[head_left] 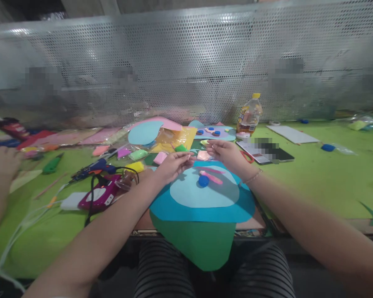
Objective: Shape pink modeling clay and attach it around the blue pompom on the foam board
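Both hands hover over layered cut-paper shapes. My left hand (178, 163) is closed, thumb and fingertips together; a tiny pale bit seems to show at the tips, too small to name. Facing it, a short gap away, my right hand (224, 152) also pinches, and what it holds, if anything, cannot be made out. Beneath them lies a light blue paper shape (186, 192) on a darker blue one (170, 213), with green paper (199, 240) below. On the light blue paper rest a blue clay ball (203, 180) and a pink clay strip (214, 178).
Soft clay packets, such as a yellow one (135, 167), lie beyond my left arm. A glue gun (95, 167) and a purple power strip (102, 194) with cables sit left. A bottle (250, 114) and a phone (264, 151) stand right. Another person's hand (1, 174) is far left.
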Available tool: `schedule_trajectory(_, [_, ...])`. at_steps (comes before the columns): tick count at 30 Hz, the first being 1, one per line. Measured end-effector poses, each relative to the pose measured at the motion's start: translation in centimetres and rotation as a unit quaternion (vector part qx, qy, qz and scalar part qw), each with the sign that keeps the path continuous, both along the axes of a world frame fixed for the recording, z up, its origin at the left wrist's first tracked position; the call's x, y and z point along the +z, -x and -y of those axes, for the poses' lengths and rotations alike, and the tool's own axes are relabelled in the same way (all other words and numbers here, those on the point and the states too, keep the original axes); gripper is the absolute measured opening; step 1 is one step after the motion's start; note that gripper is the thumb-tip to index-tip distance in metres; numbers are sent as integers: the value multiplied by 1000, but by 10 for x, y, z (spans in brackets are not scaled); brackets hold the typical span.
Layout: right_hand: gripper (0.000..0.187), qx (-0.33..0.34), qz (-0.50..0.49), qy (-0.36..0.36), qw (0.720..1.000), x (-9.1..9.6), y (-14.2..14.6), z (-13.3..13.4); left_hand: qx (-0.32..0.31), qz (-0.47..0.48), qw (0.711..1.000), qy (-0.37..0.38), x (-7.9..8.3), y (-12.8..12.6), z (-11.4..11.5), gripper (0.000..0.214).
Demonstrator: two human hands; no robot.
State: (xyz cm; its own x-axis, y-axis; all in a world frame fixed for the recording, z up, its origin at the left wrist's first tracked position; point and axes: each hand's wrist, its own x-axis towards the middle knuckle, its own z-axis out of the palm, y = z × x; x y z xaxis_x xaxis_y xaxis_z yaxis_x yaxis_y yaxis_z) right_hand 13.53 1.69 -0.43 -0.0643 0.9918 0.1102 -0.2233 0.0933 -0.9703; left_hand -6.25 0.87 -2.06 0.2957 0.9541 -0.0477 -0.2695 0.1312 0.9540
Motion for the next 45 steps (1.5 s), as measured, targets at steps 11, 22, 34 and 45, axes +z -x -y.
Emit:
schedule_trajectory(11, [19,5,117,-48,992,0,1,8,68,-39,994,-77,-3,4,-9,38])
schedule_trajectory(22, [5,13,100,-18,995,4,4,12,207,-7,974,-92,-7,11,-24,28])
schedule_trajectory(34, [12,124,51,-5,991,-13,6,4,80,-28,993,-78,-4,3,-13,17])
schedule_trajectory(45, [19,92,105,-62,988,-13,6,5,38,-100,986,-128,-7,1,-5,28])
